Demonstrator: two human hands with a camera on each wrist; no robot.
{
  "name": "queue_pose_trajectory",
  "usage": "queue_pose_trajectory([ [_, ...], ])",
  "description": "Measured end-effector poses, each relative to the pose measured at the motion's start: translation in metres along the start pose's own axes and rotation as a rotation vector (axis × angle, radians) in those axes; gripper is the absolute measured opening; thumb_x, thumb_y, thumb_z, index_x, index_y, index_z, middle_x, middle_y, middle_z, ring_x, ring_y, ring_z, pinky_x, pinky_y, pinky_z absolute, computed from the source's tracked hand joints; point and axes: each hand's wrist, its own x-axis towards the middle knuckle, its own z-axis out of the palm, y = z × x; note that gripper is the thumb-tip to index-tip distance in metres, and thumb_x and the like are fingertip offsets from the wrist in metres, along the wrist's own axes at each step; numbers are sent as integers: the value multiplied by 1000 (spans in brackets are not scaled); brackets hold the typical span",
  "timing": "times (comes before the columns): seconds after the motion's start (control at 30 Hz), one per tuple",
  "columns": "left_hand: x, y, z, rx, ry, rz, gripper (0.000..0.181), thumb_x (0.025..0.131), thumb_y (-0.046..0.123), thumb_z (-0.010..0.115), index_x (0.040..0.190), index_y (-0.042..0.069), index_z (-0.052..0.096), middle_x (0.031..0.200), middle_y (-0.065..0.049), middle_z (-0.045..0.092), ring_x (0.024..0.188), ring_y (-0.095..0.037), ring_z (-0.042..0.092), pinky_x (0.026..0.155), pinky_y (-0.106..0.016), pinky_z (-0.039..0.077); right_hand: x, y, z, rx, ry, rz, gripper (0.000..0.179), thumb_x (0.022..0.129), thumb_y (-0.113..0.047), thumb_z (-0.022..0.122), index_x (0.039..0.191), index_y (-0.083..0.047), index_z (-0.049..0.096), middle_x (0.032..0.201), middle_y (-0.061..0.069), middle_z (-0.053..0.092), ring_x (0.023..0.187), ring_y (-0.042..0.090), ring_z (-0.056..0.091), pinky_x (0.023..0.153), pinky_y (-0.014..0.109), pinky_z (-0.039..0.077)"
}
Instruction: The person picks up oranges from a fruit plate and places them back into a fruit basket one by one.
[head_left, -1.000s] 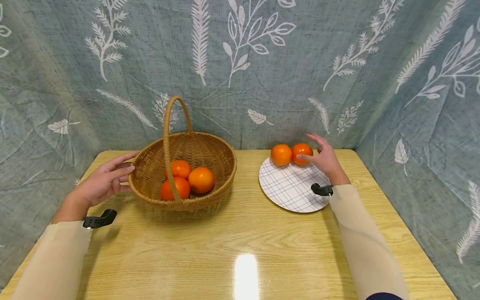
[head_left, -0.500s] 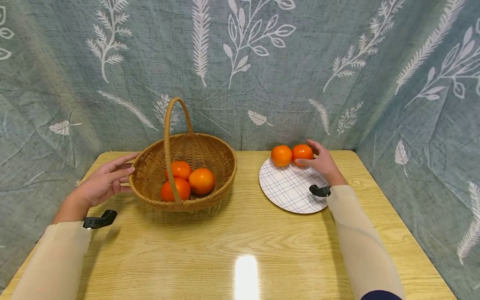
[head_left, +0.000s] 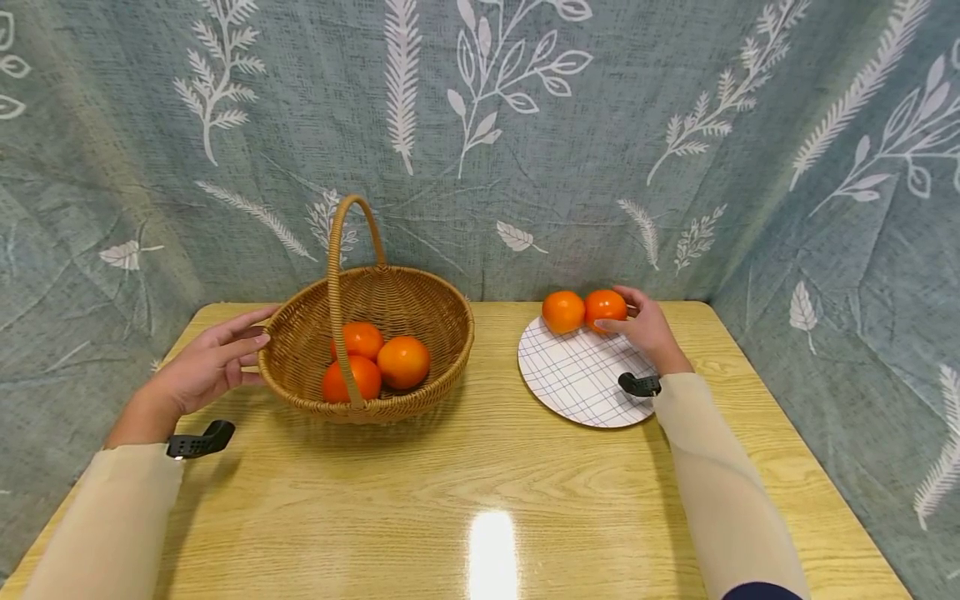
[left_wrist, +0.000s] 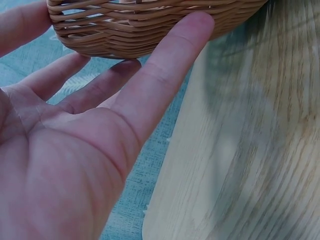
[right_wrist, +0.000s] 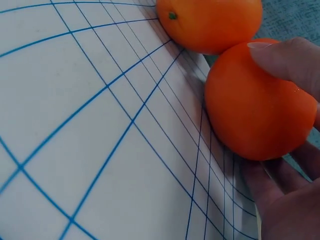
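My right hand holds the right-hand orange on the far side of a round white plate with blue lines. In the right wrist view, my thumb lies on that orange and fingers curl around its other side. A second orange sits against it, its green stem spot showing in the right wrist view. My left hand touches the left side of a wicker basket, fingers extended along its outside. Inside the basket lie three oranges.
A wooden table bears the basket at left and the plate at right. The basket's tall handle arches over it. Behind and beside the table hangs a grey-green leaf-patterned curtain. A bright reflection shows at the front.
My right hand has lowered and closed its fingers around the right-hand orange on the plate. The left hand stays at the basket's side.
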Motion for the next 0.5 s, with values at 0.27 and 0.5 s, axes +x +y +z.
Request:
queue_pose_trajectory([
  [0.27, -1, 0, 2, 13, 39, -2, 61, 112, 6, 38, 167, 12, 13, 133, 3, 61, 110, -17, 73, 87, -36, 62, -5, 0, 0, 30, 69, 19, 84, 89, -28, 83, 159, -13, 37, 161, 14, 40, 142, 38, 45, 115, 52, 44],
  [0.5, -2, -1, 3, 27, 46, -3, 61, 112, 6, 38, 167, 11, 11, 134, 4, 61, 111, -17, 73, 87, -36, 63, -18, -8, -7, 11, 87, 9, 86, 88, -34, 83, 159, -14, 38, 160, 13, 41, 140, 37, 47, 114, 52, 44],
])
